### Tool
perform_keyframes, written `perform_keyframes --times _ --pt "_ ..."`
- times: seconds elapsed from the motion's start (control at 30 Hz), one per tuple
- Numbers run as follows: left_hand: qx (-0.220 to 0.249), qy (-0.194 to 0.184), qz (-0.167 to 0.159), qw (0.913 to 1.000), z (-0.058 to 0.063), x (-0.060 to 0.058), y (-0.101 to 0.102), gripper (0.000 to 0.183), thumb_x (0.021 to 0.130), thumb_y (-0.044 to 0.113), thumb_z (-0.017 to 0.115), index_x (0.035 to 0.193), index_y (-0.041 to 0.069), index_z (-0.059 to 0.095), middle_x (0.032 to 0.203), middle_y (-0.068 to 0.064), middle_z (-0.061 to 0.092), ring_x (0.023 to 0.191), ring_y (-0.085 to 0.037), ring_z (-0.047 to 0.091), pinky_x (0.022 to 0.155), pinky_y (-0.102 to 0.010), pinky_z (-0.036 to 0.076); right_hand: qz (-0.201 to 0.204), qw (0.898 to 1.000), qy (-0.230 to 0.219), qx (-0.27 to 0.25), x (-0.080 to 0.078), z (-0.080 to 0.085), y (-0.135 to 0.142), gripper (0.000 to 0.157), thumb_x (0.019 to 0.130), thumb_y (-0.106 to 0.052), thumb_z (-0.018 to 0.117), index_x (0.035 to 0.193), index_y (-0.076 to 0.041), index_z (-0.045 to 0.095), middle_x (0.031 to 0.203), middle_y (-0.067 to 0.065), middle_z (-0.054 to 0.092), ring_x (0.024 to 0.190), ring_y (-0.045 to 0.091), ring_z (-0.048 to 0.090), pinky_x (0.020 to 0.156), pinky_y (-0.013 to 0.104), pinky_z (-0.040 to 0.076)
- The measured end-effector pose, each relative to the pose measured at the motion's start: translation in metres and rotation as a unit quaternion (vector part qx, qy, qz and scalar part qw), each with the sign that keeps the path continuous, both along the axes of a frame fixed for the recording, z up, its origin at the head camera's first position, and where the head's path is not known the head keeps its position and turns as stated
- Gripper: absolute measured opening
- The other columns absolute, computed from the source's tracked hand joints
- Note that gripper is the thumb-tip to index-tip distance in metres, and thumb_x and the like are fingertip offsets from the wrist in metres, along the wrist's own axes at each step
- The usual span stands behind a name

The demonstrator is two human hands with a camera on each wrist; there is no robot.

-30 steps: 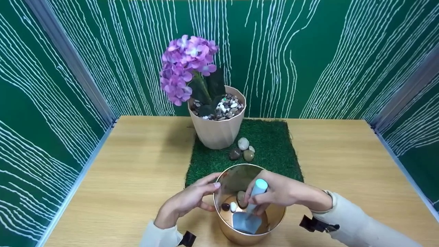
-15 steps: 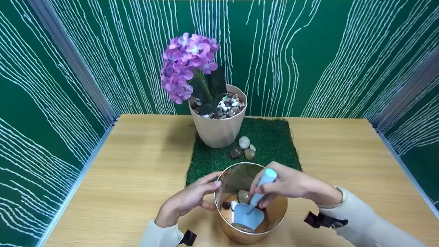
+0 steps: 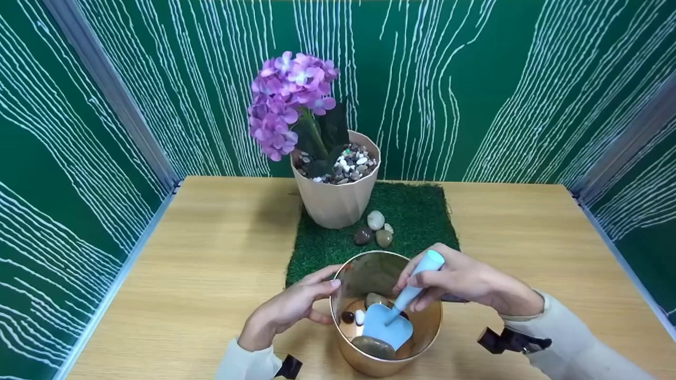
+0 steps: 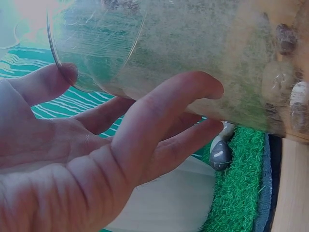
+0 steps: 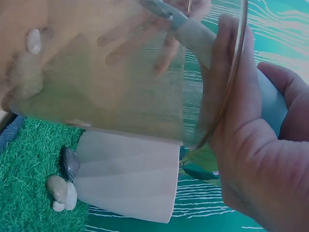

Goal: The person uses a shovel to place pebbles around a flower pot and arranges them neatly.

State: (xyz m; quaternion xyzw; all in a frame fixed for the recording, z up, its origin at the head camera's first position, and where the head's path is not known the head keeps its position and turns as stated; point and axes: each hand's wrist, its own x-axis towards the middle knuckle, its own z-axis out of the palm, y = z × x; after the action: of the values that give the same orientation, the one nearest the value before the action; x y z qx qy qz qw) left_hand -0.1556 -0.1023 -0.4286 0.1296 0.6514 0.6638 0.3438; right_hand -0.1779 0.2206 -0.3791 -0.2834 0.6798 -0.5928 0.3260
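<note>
Blue shovel [image 3: 387, 328] sits inside the see-through container [image 3: 377, 367], its blade low and its handle leaning up toward the right side of the rim. The right hand [image 3: 467, 281] reaches over that side, fingers curled round the handle; the left hand [image 3: 296, 302], fingers loosely spread, touches the container's left wall. Scooping looks under way but unfinished: a large brown stone [image 3: 373, 347] is at the blade's edge, whether on it or merely against it I cannot tell, and a greyish stone [image 3: 376, 300], a white pebble [image 3: 359, 317] and a dark pebble [image 3: 347, 317] lie in the container too. Just beyond the container, four stones [image 3: 384, 238] rest on the grass mat [image 3: 422, 211], with the flowerpot [image 3: 338, 205] behind them. Compared with half a second ago, handle and right hand have shifted rightward and the brown stone shows more fully; the left hand and container have stayed put.
</note>
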Motion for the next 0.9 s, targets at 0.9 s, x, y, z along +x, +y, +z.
perform_keyframes --times 0.9 --pt "-0.011 0.006 0.001 0.9999 0.0 0.0 0.001 0.058 0.113 0.032 0.042 0.166 0.012 0.031 0.166 -0.019 0.041 0.153 -0.039 0.042 0.094 -0.048 0.062 -0.058 0.99 -0.115 -0.054 0.006 -0.004 0.02 0.029 0.106 -0.001 0.048 0.111 -0.001 0.076 0.108 0.011 0.08 0.084 0.012 0.08 0.078 0.026 0.064"
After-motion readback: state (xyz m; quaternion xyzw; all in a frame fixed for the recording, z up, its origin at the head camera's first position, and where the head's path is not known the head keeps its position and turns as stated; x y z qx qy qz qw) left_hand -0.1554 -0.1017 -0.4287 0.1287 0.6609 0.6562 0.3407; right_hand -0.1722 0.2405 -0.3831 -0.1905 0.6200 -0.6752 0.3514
